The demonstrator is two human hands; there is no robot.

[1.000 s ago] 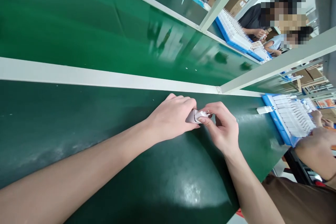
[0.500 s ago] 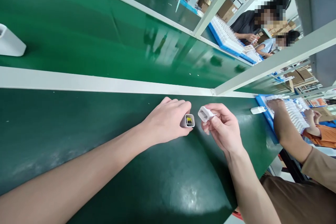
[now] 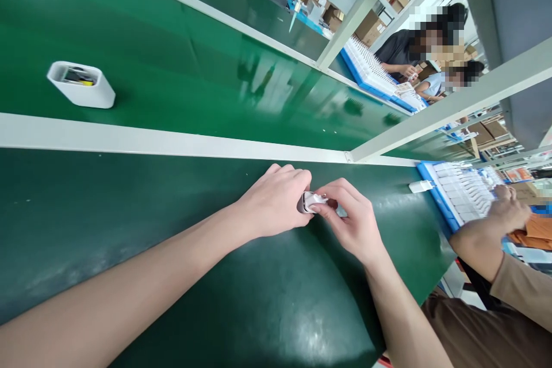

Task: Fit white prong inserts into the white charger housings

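Our left hand (image 3: 276, 201) is curled around a small white charger body (image 3: 303, 202), fingers clamped on it just above the green worktop (image 3: 129, 230). Our right hand (image 3: 351, 224) meets it from the other side, its fingers pinched on the white plug cap (image 3: 317, 200) that sits against the open end of the body. The 2 pieces touch between our hands; how fully they are seated we cannot tell.

Behind our hands a white rail (image 3: 172, 142) divides the worktop from a green belt (image 3: 194, 69). On that belt, well apart to the left, stands another open white charger body (image 3: 81, 84). To the right, a blue tray (image 3: 435, 192) of white parts lies at the worktop's edge, with 1 loose white piece (image 3: 420, 186) just beside it. A co-worker's hand (image 3: 511, 213) rests over that tray, well clear of ours.
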